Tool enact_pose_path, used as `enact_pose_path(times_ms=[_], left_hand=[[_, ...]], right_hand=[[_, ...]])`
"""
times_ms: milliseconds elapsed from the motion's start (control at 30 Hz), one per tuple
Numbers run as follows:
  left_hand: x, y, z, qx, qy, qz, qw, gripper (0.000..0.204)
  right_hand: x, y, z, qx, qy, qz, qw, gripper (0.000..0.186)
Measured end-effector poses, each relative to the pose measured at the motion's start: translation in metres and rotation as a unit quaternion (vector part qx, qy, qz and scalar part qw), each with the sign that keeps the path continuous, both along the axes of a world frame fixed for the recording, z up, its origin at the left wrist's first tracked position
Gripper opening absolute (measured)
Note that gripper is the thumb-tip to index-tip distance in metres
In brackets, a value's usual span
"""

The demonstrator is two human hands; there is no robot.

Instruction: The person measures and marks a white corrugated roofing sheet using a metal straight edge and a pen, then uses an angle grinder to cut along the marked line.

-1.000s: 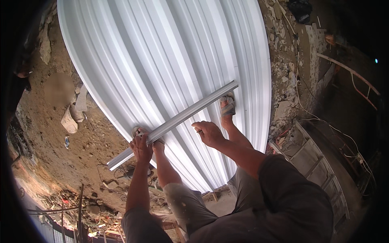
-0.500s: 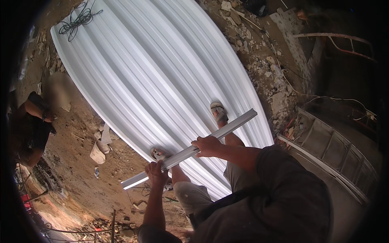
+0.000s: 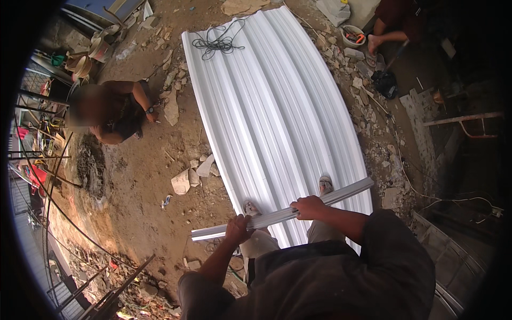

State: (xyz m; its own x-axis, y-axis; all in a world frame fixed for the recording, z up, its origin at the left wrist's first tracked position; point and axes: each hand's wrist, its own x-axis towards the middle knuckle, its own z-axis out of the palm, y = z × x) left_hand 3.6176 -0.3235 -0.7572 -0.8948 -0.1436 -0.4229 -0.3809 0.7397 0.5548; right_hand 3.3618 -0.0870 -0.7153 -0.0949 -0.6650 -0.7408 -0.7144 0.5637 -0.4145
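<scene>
I hold a long pale metal bar [image 3: 341,194] level across my body, above the near end of a white corrugated roofing sheet [image 3: 277,112]. My left hand [image 3: 238,229] grips the bar near its left end. My right hand [image 3: 308,207] is closed on it near the middle. Both my sandalled feet stand on the sheet's near end, one [image 3: 326,184] beyond the bar, the other [image 3: 250,207] beside my left hand.
A coil of dark wire [image 3: 217,44] lies on the sheet's far end. A person [image 3: 114,109] crouches on the dirt to the left; another person's legs [image 3: 392,32] show at the top right. Stone rubble [image 3: 184,180] and rods [image 3: 58,181] lie around.
The view has pulled back and up, showing the sheet's whole length. The bar stays in both hands and sits lower in view, closer to my body.
</scene>
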Motion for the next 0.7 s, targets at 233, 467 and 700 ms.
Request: enact_pose_path(times_ms=[233,467,700], left_hand=[[0.132,-0.026,0.038,-0.024,-0.014,0.156,0.987,0.051],[0.282,-0.021,0.053,-0.040,-0.091,0.363,0.927,0.051],[0.405,0.057,0.036,-0.004,-0.209,0.575,0.791,0.047]], right_hand=[[0.026,-0.071,0.058,-0.102,0.057,-0.039,0.992,0.058],[0.050,-0.113,0.106,-0.082,0.085,-0.090,0.989,0.042],[0.076,-0.114,0.098,-0.043,0.104,-0.015,0.994,0.035]])
